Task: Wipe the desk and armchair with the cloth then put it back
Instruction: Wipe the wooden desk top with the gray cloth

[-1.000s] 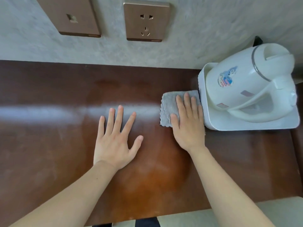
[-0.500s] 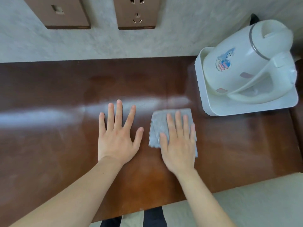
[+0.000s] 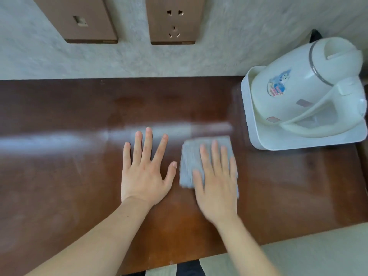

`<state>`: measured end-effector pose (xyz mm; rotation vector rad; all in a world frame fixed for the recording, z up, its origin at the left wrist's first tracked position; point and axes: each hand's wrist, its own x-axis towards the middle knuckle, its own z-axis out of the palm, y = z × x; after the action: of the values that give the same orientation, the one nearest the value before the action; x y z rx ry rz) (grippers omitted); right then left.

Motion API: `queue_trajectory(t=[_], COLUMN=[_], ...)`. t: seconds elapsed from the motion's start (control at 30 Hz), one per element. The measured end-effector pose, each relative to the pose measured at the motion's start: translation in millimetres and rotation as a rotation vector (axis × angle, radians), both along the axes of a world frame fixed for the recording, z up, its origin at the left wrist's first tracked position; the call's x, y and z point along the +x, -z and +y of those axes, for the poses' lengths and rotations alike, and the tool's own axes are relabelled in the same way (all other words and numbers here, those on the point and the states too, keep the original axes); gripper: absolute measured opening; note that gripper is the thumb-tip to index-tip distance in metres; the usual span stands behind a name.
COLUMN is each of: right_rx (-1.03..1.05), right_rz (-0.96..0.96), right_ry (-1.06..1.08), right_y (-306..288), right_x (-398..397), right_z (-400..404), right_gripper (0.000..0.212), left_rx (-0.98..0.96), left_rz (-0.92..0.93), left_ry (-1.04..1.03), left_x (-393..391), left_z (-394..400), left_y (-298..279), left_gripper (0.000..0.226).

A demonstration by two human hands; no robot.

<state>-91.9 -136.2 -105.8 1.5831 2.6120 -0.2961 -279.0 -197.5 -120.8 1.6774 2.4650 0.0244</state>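
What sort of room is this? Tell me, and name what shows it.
Probably a hotel or guest room. A white kettle sits on a tray at the end of a wooden desk, below a wall socket.

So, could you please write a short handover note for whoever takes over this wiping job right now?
Left hand: flat on the desk, fingers spread, holding nothing.
Right hand: open, palm pressing the grey cloth flat on the desk.
The cloth lies right of the left hand, clear of the white tray with the kettle at the back right.
Done: desk wiping is under way; how much is covered cannot be told.
Left: finish the desk, wipe the armchair (not in view), then put the cloth back.
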Motion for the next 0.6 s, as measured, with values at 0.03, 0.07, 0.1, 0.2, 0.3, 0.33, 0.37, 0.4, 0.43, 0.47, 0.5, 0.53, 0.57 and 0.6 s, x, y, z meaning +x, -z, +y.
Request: queue_trajectory(t=[0.03, 0.07, 0.1, 0.2, 0.3, 0.33, 0.37, 0.4, 0.43, 0.47, 0.5, 0.53, 0.57, 0.6], right_rx=[-0.020, -0.033, -0.047, -0.071, -0.027, -0.007, 0.011, 0.017, 0.009, -0.001, -0.009, -0.015, -0.017, -0.011], right_rz=[-0.023, -0.046, -0.070, -0.079, -0.037, -0.026, -0.019, -0.012, -0.004, 0.003, 0.012, 0.021, 0.029, 0.037], right_ry=[0.015, 0.024, 0.030, 0.009, -0.023, -0.013, -0.001, 0.009, 0.021, 0.025, 0.013, -0.013, -0.041, -0.058], right_y=[0, -1, 0, 1, 0, 0, 1, 2, 2, 2, 2, 1, 1, 2], right_x=[15, 26, 33, 22, -17, -33, -50, -67, -83, -94, -100, -101, -97, -90], right_z=[-31, -55, -67, -47, 19, 45, 70, 93, 114, 131, 144, 153, 160, 165], right_gripper=[0.063, 0.064, 0.065, 0.064, 0.061, 0.061, 0.061, 0.061, 0.061, 0.061, 0.061, 0.061, 0.061, 0.060], left_rx=[-0.003, -0.006, -0.009, -0.001, 0.010, 0.011, 0.013, 0.011, 0.009, 0.010, 0.013, 0.017, 0.019, 0.020], left_rz=[0.002, 0.004, 0.007, 0.006, 0.001, 0.000, 0.001, 0.007, 0.012, 0.016, 0.018, 0.021, 0.023, 0.025], left_ry=[0.002, 0.001, -0.001, -0.001, -0.002, -0.002, -0.001, 0.000, 0.001, 0.003, 0.004, 0.005, 0.004, 0.004], left_x=[0, -1, -1, 0, 0, 0, 0, 0, 0, 0, 0, 1, 1, 0], left_z=[0, 1, 1, 0, -1, -1, -1, -1, -1, 0, -1, -1, -1, -1], left_y=[0, 1, 1, 2, 3, 3, 2, 2, 2, 3, 3, 3, 3, 3], left_gripper=[0.072, 0.072, 0.072, 0.072, 0.072, 0.072, 0.071, 0.071, 0.071, 0.071, 0.071, 0.071, 0.071, 0.071])
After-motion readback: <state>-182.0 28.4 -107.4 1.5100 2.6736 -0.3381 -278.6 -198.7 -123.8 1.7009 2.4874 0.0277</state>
